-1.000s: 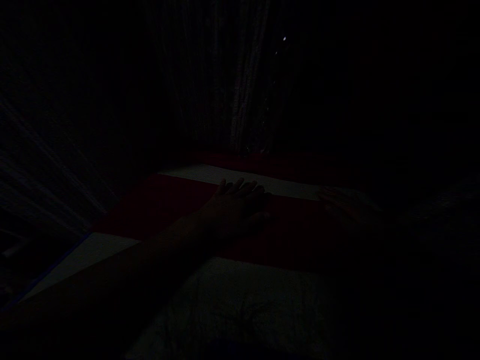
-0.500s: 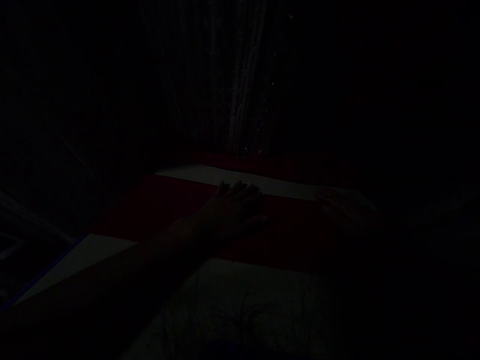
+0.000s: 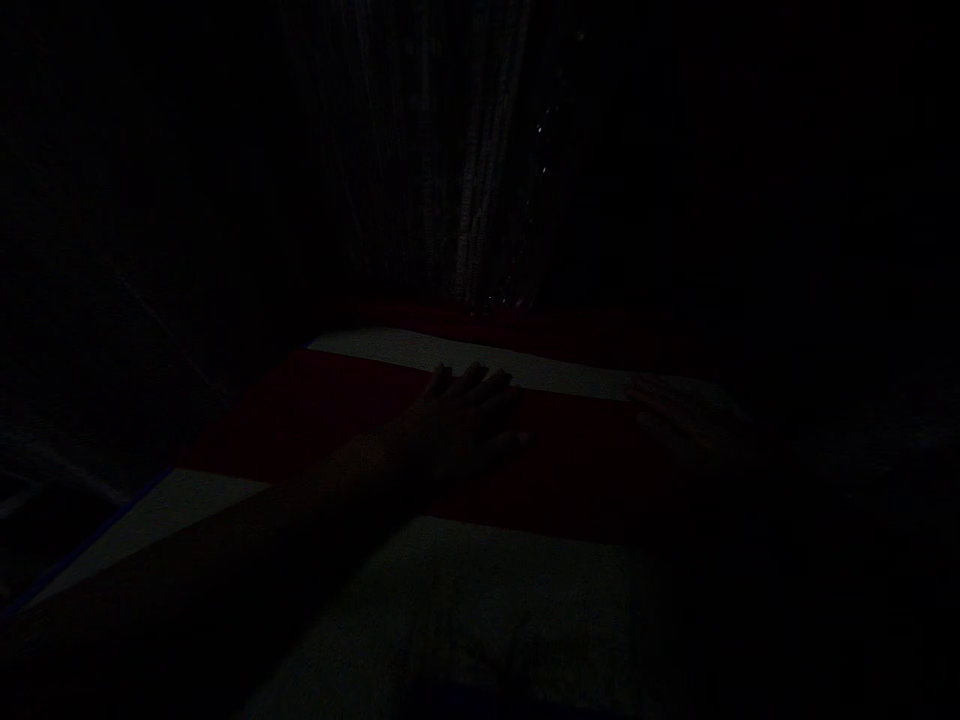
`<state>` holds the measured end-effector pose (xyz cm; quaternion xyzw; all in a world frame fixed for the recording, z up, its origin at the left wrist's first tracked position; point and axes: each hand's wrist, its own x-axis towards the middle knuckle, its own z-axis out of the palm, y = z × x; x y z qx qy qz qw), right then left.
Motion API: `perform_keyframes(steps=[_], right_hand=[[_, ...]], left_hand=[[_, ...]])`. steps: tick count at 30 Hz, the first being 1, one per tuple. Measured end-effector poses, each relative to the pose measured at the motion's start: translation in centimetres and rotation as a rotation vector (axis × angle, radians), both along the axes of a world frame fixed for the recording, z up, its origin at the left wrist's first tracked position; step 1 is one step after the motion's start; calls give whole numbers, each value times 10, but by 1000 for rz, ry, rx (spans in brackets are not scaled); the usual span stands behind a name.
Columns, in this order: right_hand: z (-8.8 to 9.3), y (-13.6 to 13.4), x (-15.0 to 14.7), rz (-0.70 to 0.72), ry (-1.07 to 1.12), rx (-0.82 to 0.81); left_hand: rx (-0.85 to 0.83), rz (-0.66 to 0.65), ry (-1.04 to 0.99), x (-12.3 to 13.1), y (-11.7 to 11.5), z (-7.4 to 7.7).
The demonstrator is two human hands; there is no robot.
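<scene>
Very little light falls on the scene. A cloth-like sheet with broad red and pale bands (image 3: 300,415) lies spread in front of me, with a thin blue edge along its left side. My left hand (image 3: 469,420) rests palm down on a red band, fingers spread and their tips reaching the narrow pale stripe (image 3: 555,374). To the right, my right hand (image 3: 679,408) is faint, its fingers stretched out flat over the same stripe. I see nothing held in either hand. Deep shadow hides the right forearm.
Behind the sheet hangs dim, vertically folded material, perhaps a curtain (image 3: 472,200), with small bright glints (image 3: 544,168) beside it. A pale object (image 3: 67,470) at the far left is too dark to name. Blackness covers the right side.
Both hands stay almost where they were, with the left shifted very slightly to the left in the picture. The view looks a little dimmer.
</scene>
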<state>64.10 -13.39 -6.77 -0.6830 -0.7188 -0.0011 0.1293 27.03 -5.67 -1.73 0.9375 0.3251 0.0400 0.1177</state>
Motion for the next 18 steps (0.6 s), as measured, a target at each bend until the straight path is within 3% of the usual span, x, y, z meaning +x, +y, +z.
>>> perform_keyframes(steps=[6, 18], right_hand=[[0, 3, 0, 10, -45, -95], [-8, 1, 4, 30, -28, -22]], left_hand=[[13, -37, 16, -3, 1, -5], [5, -16, -18, -4, 0, -2]])
